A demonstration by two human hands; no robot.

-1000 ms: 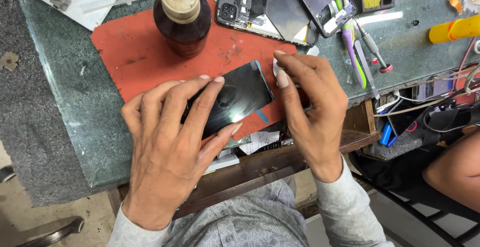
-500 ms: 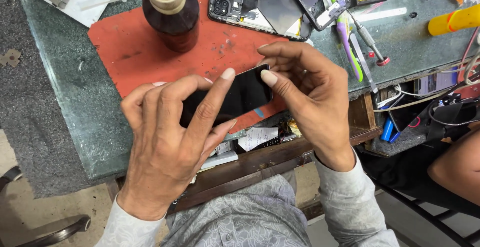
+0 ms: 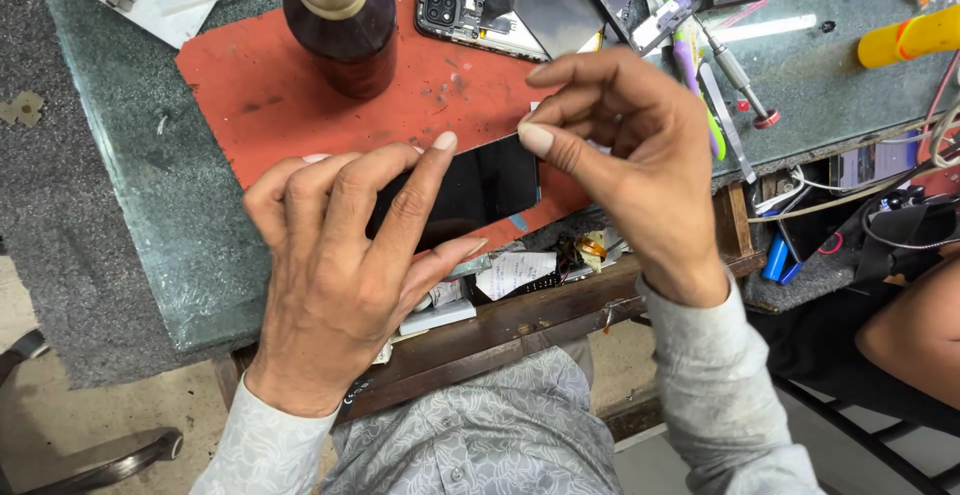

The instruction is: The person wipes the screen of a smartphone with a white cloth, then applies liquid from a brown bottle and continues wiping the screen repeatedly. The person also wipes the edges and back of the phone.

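A black phone screen (image 3: 480,190) lies flat on a red mat (image 3: 270,95) at the near edge of a green-topped bench. My left hand (image 3: 340,255) rests over the screen's left part, fingers spread and pressing it down. My right hand (image 3: 625,155) hovers at the screen's upper right corner, thumb and forefinger pinched together at its edge. Whether they grip a thin film there I cannot tell.
A dark brown bottle (image 3: 340,20) stands at the back of the mat. Opened phones (image 3: 480,0) lie behind it, with a screwdriver (image 3: 735,80), tweezers and a yellow tool (image 3: 910,35) to the right. Tangled cables (image 3: 880,205) hang at the right. Another person's arm (image 3: 920,335) shows lower right.
My right hand has shifted from holding the screen's right side to pinching at its upper corner. The left hand's fingers have spread flatter across the screen.
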